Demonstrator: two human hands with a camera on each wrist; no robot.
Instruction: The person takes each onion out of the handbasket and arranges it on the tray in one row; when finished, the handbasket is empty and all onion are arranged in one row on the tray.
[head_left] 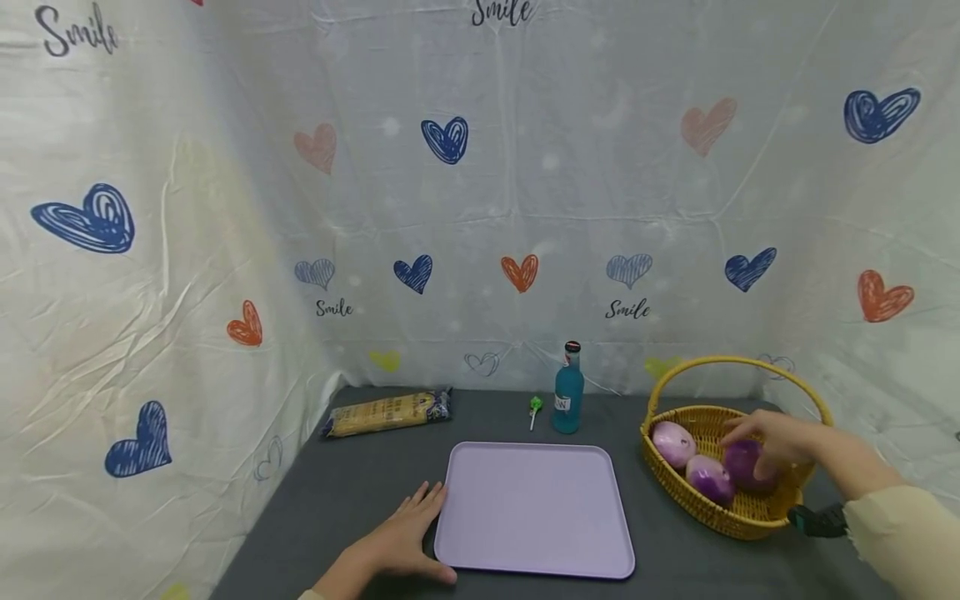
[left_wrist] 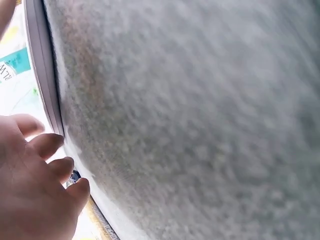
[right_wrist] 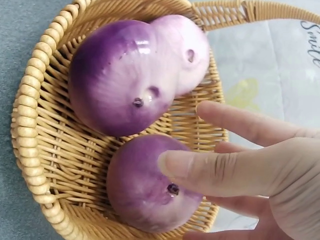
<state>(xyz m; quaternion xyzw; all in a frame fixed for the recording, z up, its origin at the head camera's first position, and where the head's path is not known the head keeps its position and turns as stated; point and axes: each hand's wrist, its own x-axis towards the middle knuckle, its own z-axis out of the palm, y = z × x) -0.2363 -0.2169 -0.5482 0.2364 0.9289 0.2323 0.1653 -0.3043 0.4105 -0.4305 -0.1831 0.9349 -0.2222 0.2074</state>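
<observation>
The left hand (head_left: 405, 540) and right hand (head_left: 782, 440) are bare, the left sleeve (head_left: 310, 595) and right sleeve (head_left: 903, 537) cream; 1 black device (head_left: 819, 522) adjoins the latter.

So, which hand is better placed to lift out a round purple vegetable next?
Probably the right hand: it is at a round purple vegetable in the yellow wicker basket; the left hand is at the lilac rectangular tray.

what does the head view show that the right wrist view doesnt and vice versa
Only the head view shows the left hand, tray, bottle, lollipop and long packet. Only the right wrist view shows the small dark stub on the onion nearest the right hand. Both show that onion, that hand, the other two onions, the basket, grey table and printed curtain.
</observation>
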